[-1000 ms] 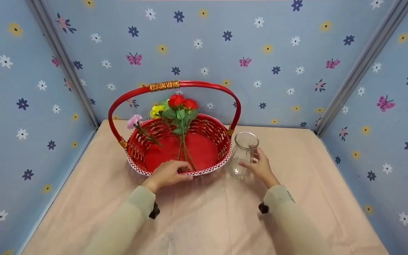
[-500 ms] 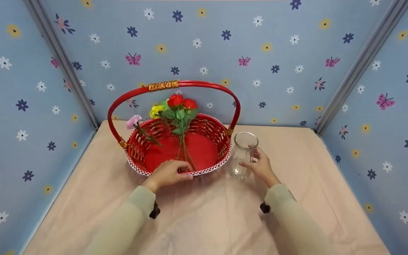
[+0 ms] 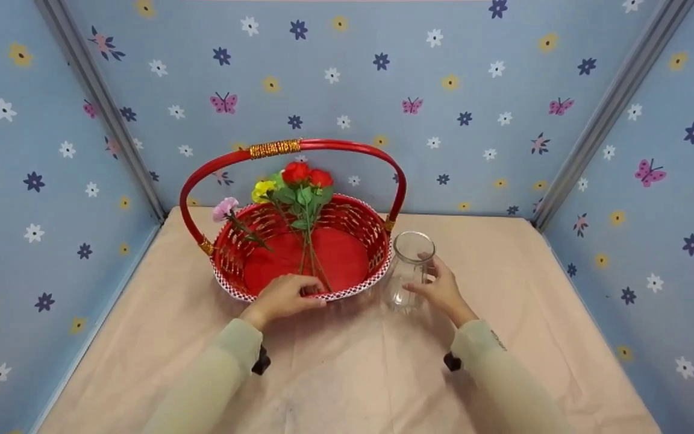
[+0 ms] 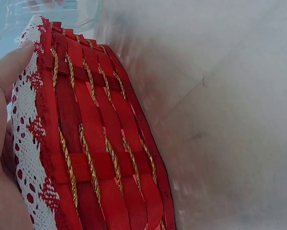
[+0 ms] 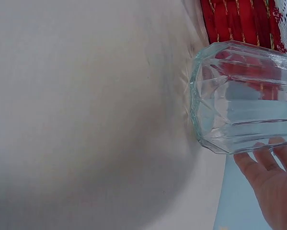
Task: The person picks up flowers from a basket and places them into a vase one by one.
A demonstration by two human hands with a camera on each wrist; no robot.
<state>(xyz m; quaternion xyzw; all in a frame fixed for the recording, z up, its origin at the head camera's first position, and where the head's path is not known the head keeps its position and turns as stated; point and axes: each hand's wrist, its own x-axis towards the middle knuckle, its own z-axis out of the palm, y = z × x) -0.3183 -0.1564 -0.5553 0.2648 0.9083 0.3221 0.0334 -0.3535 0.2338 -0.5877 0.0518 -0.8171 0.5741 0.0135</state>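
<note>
A red woven basket (image 3: 347, 265) with a tall arched handle stands toward the back of the table, its rim edged in lace. My left hand (image 3: 287, 296) grips the near rim, thumb outside and fingers inside. Two red roses (image 3: 308, 175), a yellow flower (image 3: 264, 191) and a pink carnation (image 3: 225, 209) lean in the basket, stems crossing its red floor. Right of the basket is a clear glass vase (image 3: 408, 271), upright, with nothing inside. My right hand (image 3: 443, 292) holds it from the right side, thumb in front and fingers behind. In the right wrist view the vase's faceted base (image 5: 198, 96) meets the cloth.
A pale pink cloth (image 3: 347, 374) covers the table. Blue panels (image 3: 347, 60) printed with flowers and butterflies rise at the back and both sides, joined by grey corner posts (image 3: 612, 114). The vase stands close against the basket's right side.
My right hand and the vase have shifted slightly toward me. The left hand keeps its grip on the basket rim, and the flowers lie as before. The head view has moved a little.
</note>
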